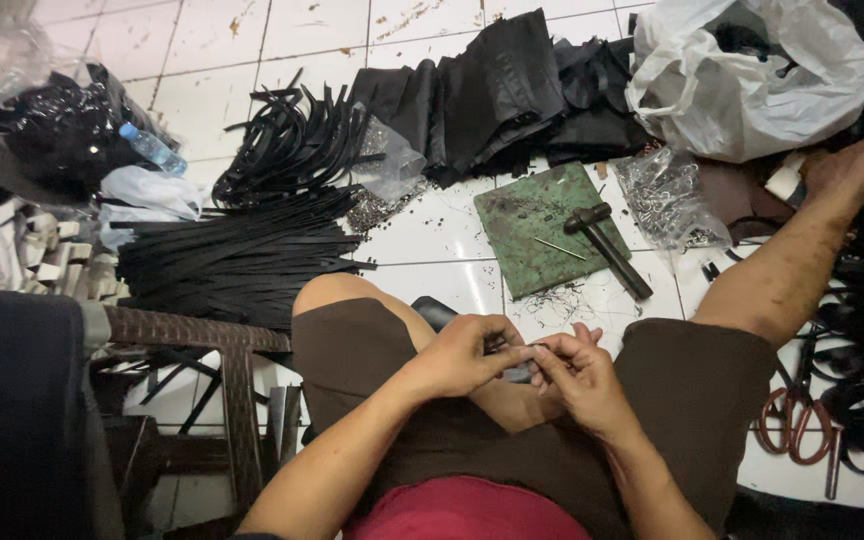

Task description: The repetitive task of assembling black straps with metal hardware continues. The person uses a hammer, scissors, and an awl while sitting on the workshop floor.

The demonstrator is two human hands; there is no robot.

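Small dark piece (518, 372) pinched between left hand (464, 355) and right hand (577, 375), fingers curled closed over lap, white plastic bag (752, 75) at one o'clock, clear bottle (152, 148) at ten.

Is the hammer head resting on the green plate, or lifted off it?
Touching: the head view shows the hammer lying with its head on the green plate.

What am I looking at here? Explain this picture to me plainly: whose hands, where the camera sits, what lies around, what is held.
There is one picture, taken by a camera on a person's head, looking down at their lap as they sit over a white tiled floor. The left hand and right hand meet over the knees, pinching something small and dark; what it is cannot be told. Ahead lies a green board with a hammer on it. Left of that is a pile of black straps; behind are folded black fabric and a white plastic bag. Red-handled scissors lie at right.
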